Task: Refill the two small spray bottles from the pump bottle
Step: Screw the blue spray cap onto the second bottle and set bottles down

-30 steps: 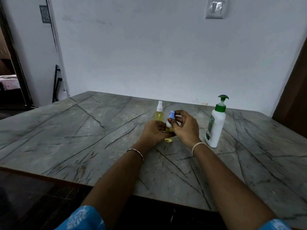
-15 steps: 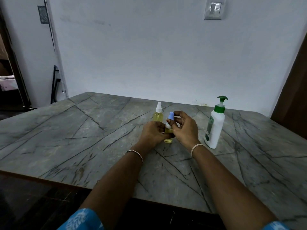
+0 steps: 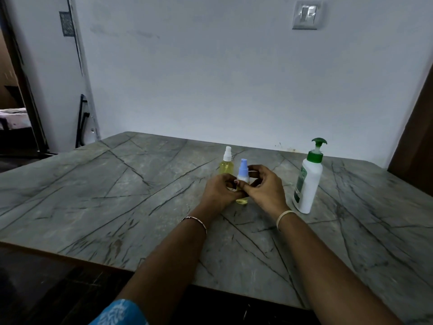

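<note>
Centre of frame: left hand (image 3: 220, 192) grips the body of the blue-capped spray bottle (image 3: 243, 171), which is upright on the table (image 3: 117, 195). Right hand (image 3: 264, 188) pinches its neck under the cap. Vs 1 s ago: barely changed, cap still on, more exposed. Likely the unscrewing step, 0 of 2 refilled. White-capped spray bottle (image 3: 226, 164) stands just behind, pump bottle (image 3: 308, 181) at right, both untouched.

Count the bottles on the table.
3. The small yellow-filled spray bottle with white cap stands farthest back; the small blue-capped spray bottle is gripped by the left hand and right hand; the white plastic pump bottle with green top stands to their right. None appears hidden.
</note>
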